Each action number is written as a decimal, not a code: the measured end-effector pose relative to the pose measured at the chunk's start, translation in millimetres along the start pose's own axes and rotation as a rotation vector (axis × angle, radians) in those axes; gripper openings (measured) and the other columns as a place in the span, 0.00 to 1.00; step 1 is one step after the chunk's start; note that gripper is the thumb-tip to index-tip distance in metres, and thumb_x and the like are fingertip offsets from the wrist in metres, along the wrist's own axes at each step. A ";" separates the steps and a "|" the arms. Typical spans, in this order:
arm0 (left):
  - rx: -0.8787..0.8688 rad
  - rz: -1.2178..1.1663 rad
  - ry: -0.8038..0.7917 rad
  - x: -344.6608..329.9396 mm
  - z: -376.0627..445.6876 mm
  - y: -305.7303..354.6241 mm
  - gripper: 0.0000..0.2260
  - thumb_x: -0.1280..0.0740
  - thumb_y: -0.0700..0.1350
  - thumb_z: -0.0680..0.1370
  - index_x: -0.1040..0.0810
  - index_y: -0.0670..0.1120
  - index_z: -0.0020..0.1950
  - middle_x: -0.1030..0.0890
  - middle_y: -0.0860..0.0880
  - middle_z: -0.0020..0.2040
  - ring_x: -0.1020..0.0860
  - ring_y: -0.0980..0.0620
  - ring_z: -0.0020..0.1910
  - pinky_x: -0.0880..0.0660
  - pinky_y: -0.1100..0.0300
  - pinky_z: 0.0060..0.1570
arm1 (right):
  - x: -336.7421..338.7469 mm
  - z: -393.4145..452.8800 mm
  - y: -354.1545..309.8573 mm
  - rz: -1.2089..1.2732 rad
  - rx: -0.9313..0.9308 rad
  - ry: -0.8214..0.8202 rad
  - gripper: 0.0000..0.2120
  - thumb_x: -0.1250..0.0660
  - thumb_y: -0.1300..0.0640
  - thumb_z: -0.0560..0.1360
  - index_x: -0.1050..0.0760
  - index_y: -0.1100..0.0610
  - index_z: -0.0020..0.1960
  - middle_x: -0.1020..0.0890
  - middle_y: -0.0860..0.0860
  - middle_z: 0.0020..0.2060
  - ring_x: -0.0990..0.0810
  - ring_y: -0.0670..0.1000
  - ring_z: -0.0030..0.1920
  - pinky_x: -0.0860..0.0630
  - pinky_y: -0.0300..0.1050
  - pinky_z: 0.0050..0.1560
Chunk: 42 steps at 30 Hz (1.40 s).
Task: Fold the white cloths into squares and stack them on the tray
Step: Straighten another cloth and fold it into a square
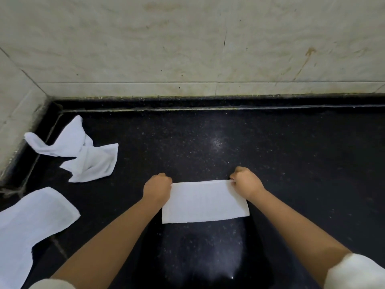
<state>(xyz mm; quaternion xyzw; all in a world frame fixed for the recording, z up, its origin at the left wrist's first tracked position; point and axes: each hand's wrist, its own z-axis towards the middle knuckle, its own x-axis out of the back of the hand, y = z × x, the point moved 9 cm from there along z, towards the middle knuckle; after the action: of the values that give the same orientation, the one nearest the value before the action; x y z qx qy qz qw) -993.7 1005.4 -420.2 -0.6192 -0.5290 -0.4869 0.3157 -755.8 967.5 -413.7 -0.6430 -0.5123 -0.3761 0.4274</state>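
A white cloth (205, 202), folded into a long rectangle, hangs in front of me above the black counter (229, 142). My left hand (157, 185) pinches its upper left corner with curled fingers. My right hand (245, 180) pinches the upper right corner the same way. The cloth is stretched flat between the two hands. A crumpled white cloth (83, 155) lies at the back left of the counter. Another white cloth (31, 226) lies spread out at the near left. No tray is in view.
A pale tiled wall (187, 49) runs along the back and the left side of the counter, meeting it at a dark raised rim (208, 101). White sleeves show at the bottom corners of the view.
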 end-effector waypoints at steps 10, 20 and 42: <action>-0.042 -0.049 0.035 32.2 -6.1 9.3 0.10 0.42 0.38 0.78 0.23 0.40 0.55 0.27 0.42 0.57 0.26 0.45 0.53 0.27 0.55 0.49 | 41.5 -1.4 -15.9 -0.127 0.043 0.043 0.13 0.42 0.65 0.73 0.22 0.60 0.54 0.24 0.57 0.55 0.26 0.58 0.56 0.28 0.46 0.53; -0.403 -0.096 0.384 84.0 -48.3 23.3 0.07 0.27 0.30 0.61 0.19 0.39 0.34 0.21 0.41 0.33 0.21 0.40 0.32 0.22 0.52 0.30 | 88.2 -66.0 -9.2 0.055 0.198 0.619 0.07 0.27 0.69 0.57 0.22 0.61 0.33 0.20 0.57 0.33 0.21 0.61 0.35 0.28 0.47 0.35; -0.051 -0.014 0.005 -31.2 -26.7 47.7 0.29 0.52 0.57 0.81 0.55 0.43 0.77 0.57 0.44 0.78 0.59 0.47 0.77 0.59 0.52 0.75 | -24.5 -72.2 30.3 0.220 -0.677 0.023 0.17 0.42 0.51 0.77 0.28 0.60 0.60 0.25 0.56 0.61 0.29 0.57 0.62 0.36 0.51 0.62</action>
<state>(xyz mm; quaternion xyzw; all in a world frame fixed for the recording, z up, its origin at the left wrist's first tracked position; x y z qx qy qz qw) -953.9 958.9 -434.8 -0.6221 -0.5197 -0.5040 0.2979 -734.1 888.4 -415.9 -0.7952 -0.2814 -0.4836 0.2336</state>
